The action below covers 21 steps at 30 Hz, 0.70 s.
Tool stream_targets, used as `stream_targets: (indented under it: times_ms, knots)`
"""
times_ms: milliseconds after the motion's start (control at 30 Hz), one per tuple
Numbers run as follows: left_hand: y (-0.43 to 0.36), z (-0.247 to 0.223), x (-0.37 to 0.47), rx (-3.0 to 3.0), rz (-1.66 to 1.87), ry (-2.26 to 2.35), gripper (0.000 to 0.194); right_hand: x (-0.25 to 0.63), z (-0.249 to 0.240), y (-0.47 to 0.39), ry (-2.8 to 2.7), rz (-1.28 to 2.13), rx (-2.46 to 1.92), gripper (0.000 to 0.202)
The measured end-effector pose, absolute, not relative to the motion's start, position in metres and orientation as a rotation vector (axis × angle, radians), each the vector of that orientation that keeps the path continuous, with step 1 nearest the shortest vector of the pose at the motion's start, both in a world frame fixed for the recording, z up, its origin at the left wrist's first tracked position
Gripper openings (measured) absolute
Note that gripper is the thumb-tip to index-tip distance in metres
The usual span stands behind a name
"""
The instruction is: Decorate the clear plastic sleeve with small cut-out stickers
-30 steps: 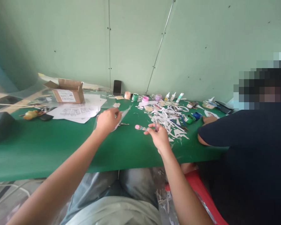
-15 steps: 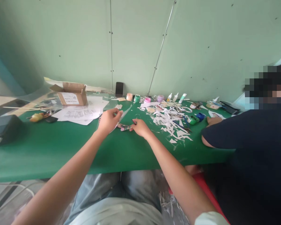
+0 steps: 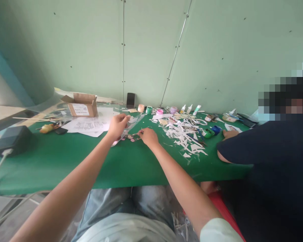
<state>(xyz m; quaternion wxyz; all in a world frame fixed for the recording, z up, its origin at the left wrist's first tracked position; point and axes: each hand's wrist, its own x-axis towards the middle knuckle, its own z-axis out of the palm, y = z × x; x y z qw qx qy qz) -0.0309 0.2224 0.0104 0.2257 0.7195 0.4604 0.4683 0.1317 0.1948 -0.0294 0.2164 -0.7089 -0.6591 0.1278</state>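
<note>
My left hand [image 3: 118, 126] is closed on a clear plastic sheet [image 3: 136, 123], which slants up from the green tabletop [image 3: 116, 164]. Just to the right, my right hand [image 3: 148, 136] has its fingers pinched at the end of a small patterned piece with pinkish and dark patches [image 3: 131, 137]. That piece lies low between both hands, partly beside the plastic. Its exact shape is too small to tell.
An open cardboard box [image 3: 83, 107] stands on printed papers [image 3: 91, 127] at the left, near a dark adapter [image 3: 12, 140]. White paper scraps [image 3: 183, 132] and paint jars [image 3: 159, 112] lie right of my hands. A person's dark sleeve [image 3: 242, 143] is at the right.
The view has shifted slightly, placing the box and jars lower. The plastic now slopes lower beside my left hand, and more of the patterned piece shows between my hands.
</note>
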Motion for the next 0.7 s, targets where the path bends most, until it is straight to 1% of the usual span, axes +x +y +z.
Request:
stream_targets:
  times_ms: [67, 167, 267, 333, 433, 500, 600, 667, 700]
  knots:
    - [0.218, 0.008, -0.027, 2.047, 1.227, 1.258, 0.034, 0.140, -0.024, 0.186, -1.797, 0.272, -1.984, 0.020]
    - [0.204, 0.005, -0.018, 2.176, 1.138, 1.246, 0.034, 0.161, -0.015, 0.161, -1.718, 0.147, -2.021, 0.022]
    - [0.181, 0.006, 0.002, 2.298, 1.157, 1.206, 0.022, 0.182, -0.009, 0.126, -1.660, 0.064, -2.030, 0.019]
    - [0.164, 0.009, 0.021, 2.385, 1.165, 1.100, 0.015, 0.194, -0.007, 0.101, -1.640, 0.048, -2.019, 0.016]
    - [0.143, 0.011, 0.049, 2.497, 1.077, 0.858, 0.017, 0.210, -0.013, 0.067, -1.626, 0.078, -1.972, 0.012]
    - [0.134, 0.007, 0.061, 2.521, 1.039, 0.817, 0.022, 0.221, -0.023, 0.050, -1.582, 0.102, -1.949, 0.012]
    - [0.131, -0.011, 0.062, 2.530, 1.001, 1.007, 0.026, 0.240, -0.040, 0.034, -1.475, 0.128, -1.940, 0.020]
    - [0.136, -0.026, 0.052, 2.550, 0.920, 1.197, 0.021, 0.249, -0.048, 0.033, -1.441, 0.161, -1.918, 0.021]
    - [0.140, -0.032, 0.045, 2.555, 0.873, 1.287, 0.022, 0.252, -0.050, 0.035, -1.443, 0.181, -1.899, 0.022]
